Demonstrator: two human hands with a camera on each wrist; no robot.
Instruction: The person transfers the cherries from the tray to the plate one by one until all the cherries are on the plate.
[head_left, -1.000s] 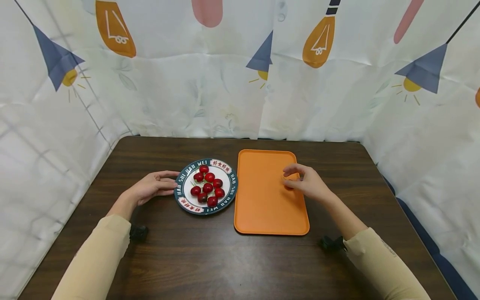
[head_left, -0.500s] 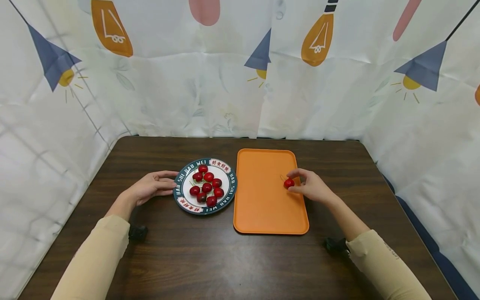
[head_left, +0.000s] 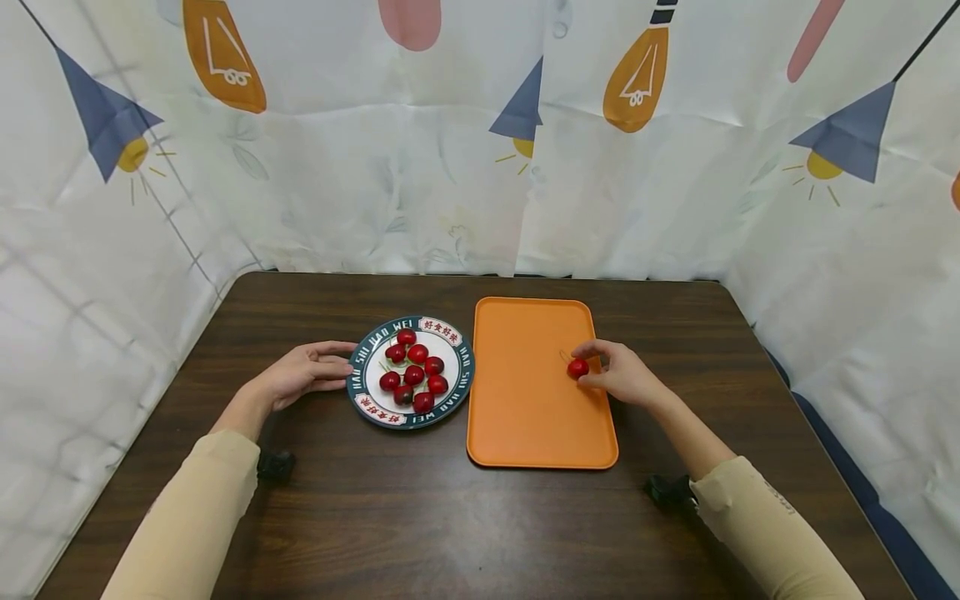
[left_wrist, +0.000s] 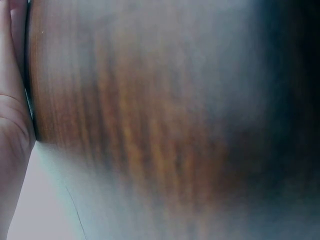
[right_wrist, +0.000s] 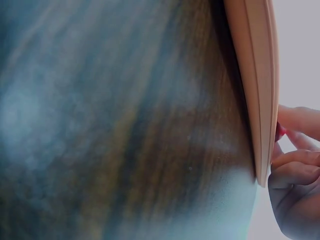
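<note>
Several red cherries (head_left: 413,375) with stems lie on a round plate (head_left: 362,398), which has a dark green patterned rim. At the plate's left edge my left hand (head_left: 307,372) rests, fingers fairly straight and touching the rim. To the right of the plate is an orange rectangular tray (head_left: 532,425). Over its right side my right hand (head_left: 618,371) pinches a single cherry (head_left: 577,368) between thumb and finger, its thin stem pointing up and left. In the right wrist view, the fingers (right_wrist: 300,120) show past the tray's edge with a bit of red between them.
Both plate and tray stand on a dark brown wooden table (head_left: 420,517). A white curtain (head_left: 337,192) printed with lamps and bulbs encloses the back and sides. A dark strap device (head_left: 277,465) sits at the left wrist, another (head_left: 667,490) at the right.
The right hand has turned slightly and shifted a little right over the tray, so the cherry, hidden a second ago, now shows. The left hand and the plate have stayed in place.
</note>
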